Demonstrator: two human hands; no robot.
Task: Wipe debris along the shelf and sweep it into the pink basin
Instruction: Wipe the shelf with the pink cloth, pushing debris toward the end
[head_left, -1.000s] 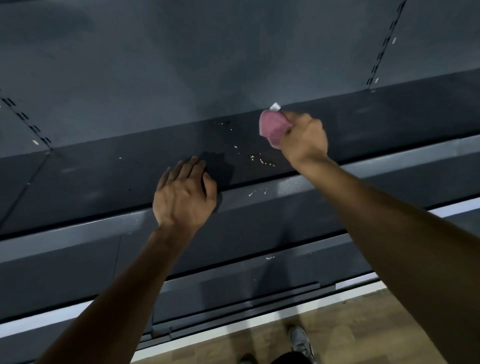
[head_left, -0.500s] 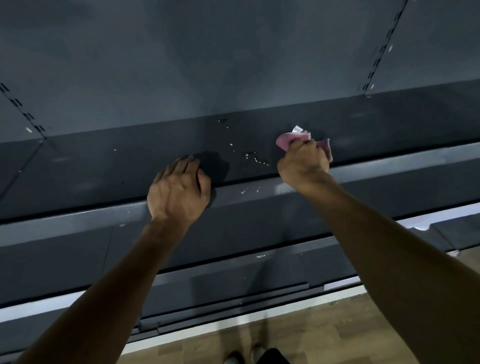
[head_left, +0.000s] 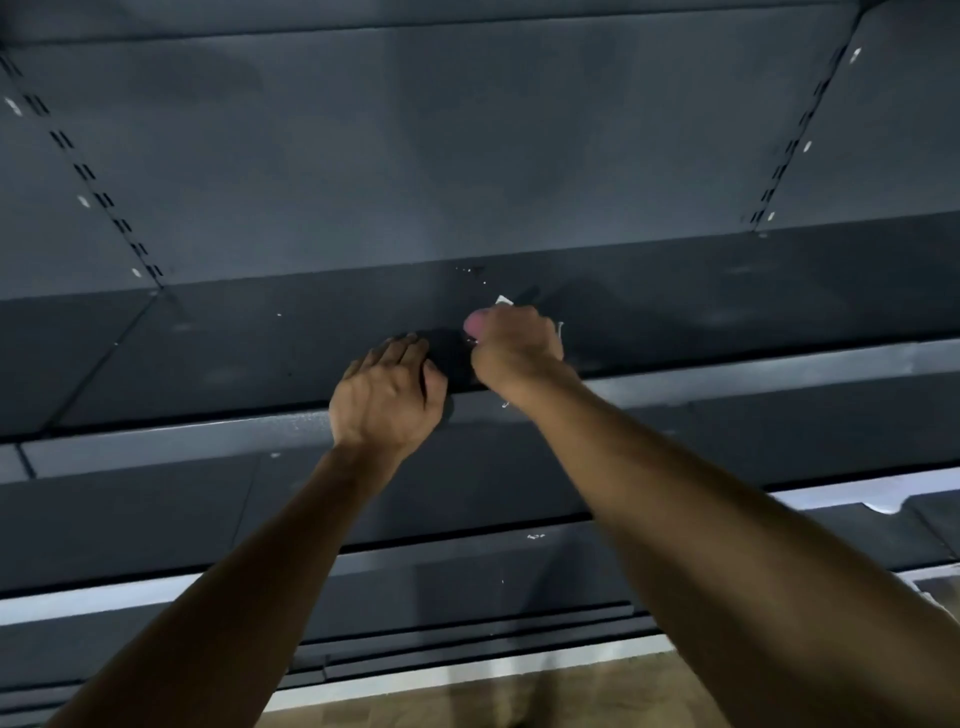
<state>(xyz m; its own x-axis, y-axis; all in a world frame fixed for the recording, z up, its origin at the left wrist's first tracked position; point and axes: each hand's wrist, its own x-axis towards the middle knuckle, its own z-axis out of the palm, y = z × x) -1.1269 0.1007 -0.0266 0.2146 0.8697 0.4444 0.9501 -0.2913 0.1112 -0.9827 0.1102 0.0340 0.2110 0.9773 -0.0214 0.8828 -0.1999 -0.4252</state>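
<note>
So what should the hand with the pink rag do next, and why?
Probably drag the crumpled pink cloth a little further toward the left hand, which rests at the front edge of the dark grey metal shelf. The right hand grips the cloth close to it, and small white crumbs lie behind. No basin shows.

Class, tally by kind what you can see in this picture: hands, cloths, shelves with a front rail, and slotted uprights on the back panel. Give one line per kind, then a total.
Hands: 2, left hand, right hand
Cloths: 1, pink cloth, mostly hidden in the right hand
Shelves: 2, upper shelf, lower shelf
Uprights: 2, left upright, right upright
Total: 7
</note>
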